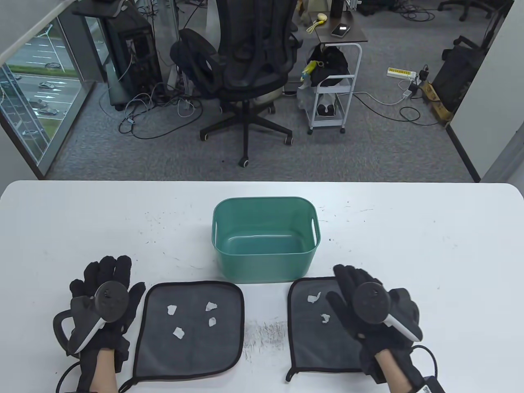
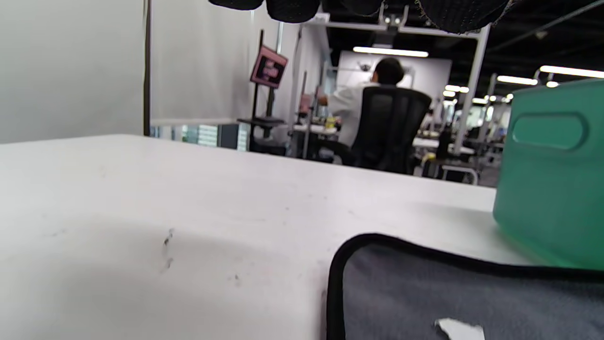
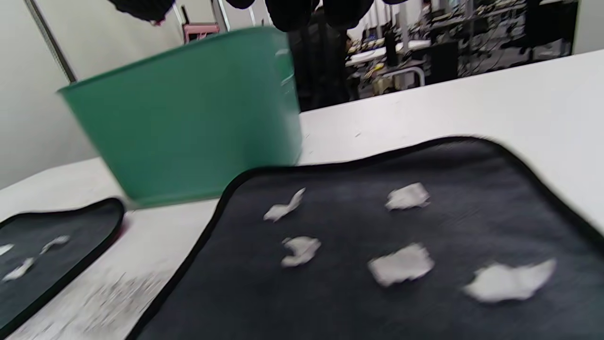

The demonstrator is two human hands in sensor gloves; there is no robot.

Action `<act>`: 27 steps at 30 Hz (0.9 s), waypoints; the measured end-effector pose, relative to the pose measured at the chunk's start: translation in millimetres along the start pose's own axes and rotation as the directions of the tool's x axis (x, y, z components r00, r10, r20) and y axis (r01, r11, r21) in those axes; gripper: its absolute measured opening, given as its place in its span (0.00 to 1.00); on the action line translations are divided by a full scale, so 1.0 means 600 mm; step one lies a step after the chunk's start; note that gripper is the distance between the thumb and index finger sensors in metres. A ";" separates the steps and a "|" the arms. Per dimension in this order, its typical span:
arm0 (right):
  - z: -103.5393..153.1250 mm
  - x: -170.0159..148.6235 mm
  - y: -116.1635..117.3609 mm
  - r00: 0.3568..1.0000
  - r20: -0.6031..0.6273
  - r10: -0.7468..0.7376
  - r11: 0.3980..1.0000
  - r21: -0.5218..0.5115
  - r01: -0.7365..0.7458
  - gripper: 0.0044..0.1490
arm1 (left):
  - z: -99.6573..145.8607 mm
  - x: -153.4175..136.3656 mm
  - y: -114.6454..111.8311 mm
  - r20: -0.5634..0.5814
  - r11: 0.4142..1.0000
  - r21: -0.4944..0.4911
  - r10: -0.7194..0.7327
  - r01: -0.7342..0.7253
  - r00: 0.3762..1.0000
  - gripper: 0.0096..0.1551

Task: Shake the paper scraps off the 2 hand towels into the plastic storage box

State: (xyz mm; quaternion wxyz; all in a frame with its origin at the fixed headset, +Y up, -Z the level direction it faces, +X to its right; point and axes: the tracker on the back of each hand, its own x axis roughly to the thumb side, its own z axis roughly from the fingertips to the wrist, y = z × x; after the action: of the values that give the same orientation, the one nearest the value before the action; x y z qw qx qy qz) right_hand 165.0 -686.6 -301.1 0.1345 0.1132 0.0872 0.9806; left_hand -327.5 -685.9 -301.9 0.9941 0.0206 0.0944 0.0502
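Box (image 1: 265, 262): green, open, mid-desk, just behind the gap between both towels.
Left towel (image 1: 189, 327): grey, black-edged, flat on desk (image 1: 430, 245); four scraps (image 1: 171, 309) on it.
Right towel (image 1: 311, 331): flat, five scraps (image 3: 401, 264) per the right wrist view.
Left hand (image 1: 104, 303): fingers straight, flat on desk beside left towel, holding nothing.
Right hand (image 1: 368, 307): fingers spread, over right towel's right part; contact unclear.

Matt grey cloth towels (image 1: 190, 327), smooth green plastic box (image 1: 265, 262), scuffed white table (image 1: 409, 245)
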 end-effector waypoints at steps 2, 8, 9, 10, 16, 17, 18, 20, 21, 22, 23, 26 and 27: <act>-0.014 0.041 0.022 1.000 0.007 0.015 0.997 0.071 -0.015 0.44 | -0.007 -0.001 -0.013 -0.012 0.999 -0.038 -0.007 0.006 1.000 0.44; -0.069 0.144 0.080 0.998 -0.014 0.061 0.987 0.151 -0.058 0.45 | -0.024 -0.004 -0.056 -0.030 0.987 -0.161 0.017 -0.022 0.999 0.43; -0.084 0.159 0.095 0.997 -0.033 0.076 0.981 0.179 -0.069 0.45 | -0.027 -0.003 -0.064 -0.028 0.984 -0.180 -0.002 -0.003 1.000 0.43; -0.095 0.169 0.106 0.995 -0.055 0.088 0.977 0.200 -0.076 0.45 | -0.030 -0.003 -0.072 -0.029 0.980 -0.200 -0.013 0.007 0.999 0.43; -0.139 0.211 0.160 0.977 -0.135 0.167 0.961 0.245 -0.130 0.45 | -0.043 -0.014 -0.118 -0.065 0.956 -0.294 -0.009 -0.011 0.998 0.44; -0.143 0.214 0.166 0.975 -0.148 0.169 0.962 0.241 -0.130 0.45 | -0.044 -0.015 -0.124 -0.071 0.954 -0.299 -0.014 -0.008 0.997 0.44; -0.148 0.216 0.172 0.972 -0.160 0.171 0.962 0.242 -0.129 0.45 | -0.045 -0.016 -0.130 -0.075 0.952 -0.305 -0.019 -0.005 0.997 0.45; -0.157 0.218 0.183 0.967 -0.191 0.170 0.962 0.246 -0.121 0.45 | -0.046 -0.016 -0.141 -0.080 0.950 -0.313 -0.027 0.000 0.996 0.45; -0.161 0.218 0.189 0.963 -0.209 0.168 0.962 0.249 -0.113 0.45 | -0.048 -0.015 -0.147 -0.083 0.945 -0.328 -0.027 -0.002 0.996 0.45; -0.163 0.219 0.194 0.962 -0.221 0.162 0.964 0.243 -0.106 0.45 | -0.049 -0.016 -0.151 -0.085 0.936 -0.351 -0.016 -0.015 0.996 0.46; -0.164 0.221 0.196 0.958 -0.235 0.162 0.969 0.222 -0.110 0.44 | -0.049 -0.016 -0.155 -0.095 0.927 -0.372 0.005 -0.040 0.995 0.46; -0.168 0.228 0.200 0.947 -0.253 0.196 0.969 0.196 -0.149 0.44 | -0.050 -0.016 -0.163 -0.112 0.922 -0.384 0.007 -0.050 0.994 0.45; -0.170 0.231 0.201 0.944 -0.260 0.204 0.968 0.196 -0.156 0.43 | -0.050 -0.016 -0.166 -0.110 0.921 -0.389 -0.008 -0.036 0.994 0.44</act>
State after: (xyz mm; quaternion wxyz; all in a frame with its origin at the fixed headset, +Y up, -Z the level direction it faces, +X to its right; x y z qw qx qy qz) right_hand -19.4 -776.1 -346.9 0.0201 -0.0071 0.1794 0.9835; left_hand -333.2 -784.8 -334.8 0.9712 -0.1799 0.1368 0.0761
